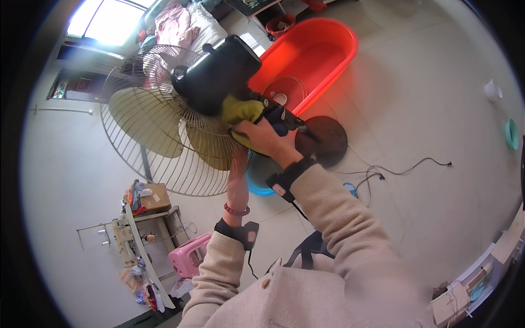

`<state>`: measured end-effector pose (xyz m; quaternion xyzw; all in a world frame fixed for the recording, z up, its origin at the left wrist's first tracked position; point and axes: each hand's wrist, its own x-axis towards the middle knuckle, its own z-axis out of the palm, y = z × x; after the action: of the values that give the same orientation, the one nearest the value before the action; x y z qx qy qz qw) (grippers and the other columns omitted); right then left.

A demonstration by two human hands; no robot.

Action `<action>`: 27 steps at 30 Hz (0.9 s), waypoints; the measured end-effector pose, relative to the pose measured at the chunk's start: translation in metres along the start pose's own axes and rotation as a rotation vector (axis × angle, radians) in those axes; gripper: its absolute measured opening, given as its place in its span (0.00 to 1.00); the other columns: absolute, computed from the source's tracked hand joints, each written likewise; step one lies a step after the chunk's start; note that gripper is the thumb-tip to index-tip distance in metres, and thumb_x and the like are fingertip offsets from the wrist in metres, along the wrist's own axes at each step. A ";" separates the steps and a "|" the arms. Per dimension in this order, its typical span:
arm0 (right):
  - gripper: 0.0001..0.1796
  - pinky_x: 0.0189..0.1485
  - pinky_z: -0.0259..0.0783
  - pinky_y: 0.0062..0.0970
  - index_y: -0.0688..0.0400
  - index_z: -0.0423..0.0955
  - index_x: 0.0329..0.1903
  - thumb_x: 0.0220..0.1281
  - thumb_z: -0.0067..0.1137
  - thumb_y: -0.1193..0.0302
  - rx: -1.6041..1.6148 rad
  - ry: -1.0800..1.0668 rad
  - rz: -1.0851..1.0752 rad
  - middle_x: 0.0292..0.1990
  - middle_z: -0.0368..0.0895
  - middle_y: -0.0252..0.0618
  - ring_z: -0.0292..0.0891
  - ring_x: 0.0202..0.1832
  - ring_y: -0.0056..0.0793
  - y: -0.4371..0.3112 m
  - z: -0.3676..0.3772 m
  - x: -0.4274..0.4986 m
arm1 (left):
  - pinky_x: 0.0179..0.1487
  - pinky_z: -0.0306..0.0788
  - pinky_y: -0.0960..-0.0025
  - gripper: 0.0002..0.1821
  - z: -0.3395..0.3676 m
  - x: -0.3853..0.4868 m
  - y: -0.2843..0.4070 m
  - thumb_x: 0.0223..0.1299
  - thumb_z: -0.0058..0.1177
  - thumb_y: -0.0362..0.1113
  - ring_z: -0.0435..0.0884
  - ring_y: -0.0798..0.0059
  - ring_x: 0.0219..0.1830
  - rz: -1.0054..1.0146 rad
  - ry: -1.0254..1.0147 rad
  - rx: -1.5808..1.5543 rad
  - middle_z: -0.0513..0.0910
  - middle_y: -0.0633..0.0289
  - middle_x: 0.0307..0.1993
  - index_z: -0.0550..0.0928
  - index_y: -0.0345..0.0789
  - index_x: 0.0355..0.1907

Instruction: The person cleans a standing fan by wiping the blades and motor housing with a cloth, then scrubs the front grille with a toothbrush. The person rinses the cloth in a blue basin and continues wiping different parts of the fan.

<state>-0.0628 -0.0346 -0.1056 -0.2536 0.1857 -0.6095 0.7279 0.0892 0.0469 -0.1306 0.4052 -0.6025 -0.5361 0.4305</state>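
Observation:
A pedestal fan with a wire guard point(143, 164), pale blades and a black motor housing point(217, 78) stands before me. My right hand point(262, 137) presses a yellow-green cloth point(242, 110) with a dark part against the fan's neck, below the motor housing. My left hand point(240, 153) reaches up at the lower rim of the guard, partly behind its wires and the cloth; its fingers are hidden, so its hold cannot be told. The fan's round, dark base point(328, 141) rests on the floor.
Behind the fan lies a red plastic tub point(316, 53). A blue basin point(260, 176) sits under my arms. Power cords point(402, 171) trail over the tiles on the right. At left are a sewing machine point(123, 238) on its table and a pink plastic stool point(188, 254).

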 end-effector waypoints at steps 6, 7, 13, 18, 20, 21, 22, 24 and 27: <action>0.15 0.39 0.70 0.21 0.63 0.76 0.42 0.52 0.45 0.82 0.005 0.138 -0.253 0.38 0.77 0.35 0.71 0.38 0.21 0.031 0.003 -0.034 | 0.75 0.45 0.59 0.64 0.028 -0.005 0.002 0.49 0.37 0.82 0.54 0.63 0.74 0.022 0.038 0.024 0.52 0.55 0.74 0.44 0.32 0.75; 0.15 0.39 0.70 0.21 0.64 0.75 0.43 0.52 0.45 0.82 -0.004 0.170 -0.248 0.38 0.77 0.35 0.72 0.38 0.22 0.039 0.004 -0.044 | 0.75 0.47 0.60 0.64 0.029 -0.005 0.005 0.49 0.37 0.82 0.55 0.63 0.73 0.001 0.113 -0.026 0.53 0.55 0.73 0.44 0.31 0.75; 0.19 0.50 0.70 0.23 0.62 0.72 0.48 0.51 0.45 0.84 -0.136 0.238 -0.397 0.44 0.76 0.33 0.73 0.45 0.24 0.095 0.010 -0.106 | 0.73 0.50 0.62 0.65 0.019 0.006 0.021 0.48 0.28 0.83 0.57 0.60 0.73 -0.048 0.050 0.113 0.55 0.51 0.73 0.50 0.27 0.73; 0.21 0.54 0.70 0.24 0.62 0.69 0.54 0.57 0.43 0.84 0.205 0.121 -0.183 0.47 0.76 0.32 0.72 0.50 0.22 0.084 0.004 -0.109 | 0.74 0.49 0.59 0.64 0.013 0.005 0.017 0.48 0.22 0.84 0.55 0.60 0.73 0.047 0.005 0.167 0.55 0.50 0.73 0.49 0.30 0.74; 0.16 0.52 0.71 0.25 0.61 0.71 0.54 0.63 0.47 0.81 0.263 0.159 -0.202 0.47 0.77 0.32 0.72 0.49 0.21 0.064 0.010 -0.097 | 0.75 0.43 0.58 0.62 0.010 -0.002 0.011 0.51 0.24 0.82 0.52 0.61 0.74 0.084 0.034 0.070 0.54 0.52 0.73 0.49 0.29 0.74; 0.14 0.52 0.71 0.25 0.61 0.72 0.53 0.65 0.48 0.80 0.255 0.143 -0.203 0.48 0.77 0.32 0.72 0.49 0.20 0.055 0.015 -0.092 | 0.75 0.44 0.59 0.62 0.008 -0.006 0.008 0.51 0.24 0.82 0.53 0.62 0.74 0.048 0.056 -0.046 0.55 0.53 0.73 0.49 0.29 0.74; 0.14 0.50 0.71 0.24 0.61 0.72 0.53 0.65 0.50 0.79 0.106 0.166 -0.214 0.46 0.78 0.33 0.73 0.47 0.20 0.047 0.019 -0.084 | 0.75 0.45 0.59 0.62 0.005 -0.009 0.005 0.50 0.24 0.82 0.53 0.62 0.74 0.011 0.073 -0.162 0.55 0.53 0.73 0.49 0.30 0.74; 0.15 0.47 0.71 0.22 0.62 0.72 0.53 0.64 0.54 0.76 -0.172 0.131 -0.319 0.43 0.78 0.35 0.73 0.45 0.21 0.040 0.025 -0.078 | 0.73 0.50 0.62 0.64 0.002 -0.015 0.001 0.47 0.23 0.84 0.57 0.65 0.72 -0.073 0.065 -0.206 0.58 0.55 0.72 0.50 0.31 0.74; 0.15 0.59 0.66 0.32 0.62 0.74 0.53 0.64 0.50 0.78 -0.406 0.229 -0.734 0.44 0.80 0.37 0.74 0.50 0.30 0.051 0.025 -0.080 | 0.71 0.55 0.65 0.64 0.003 -0.019 -0.001 0.46 0.22 0.84 0.60 0.68 0.69 -0.118 0.077 -0.041 0.61 0.57 0.70 0.50 0.32 0.74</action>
<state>-0.0232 0.0539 -0.1191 -0.3715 0.2788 -0.8031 0.3732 0.0923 0.0659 -0.1329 0.4516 -0.5494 -0.5567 0.4293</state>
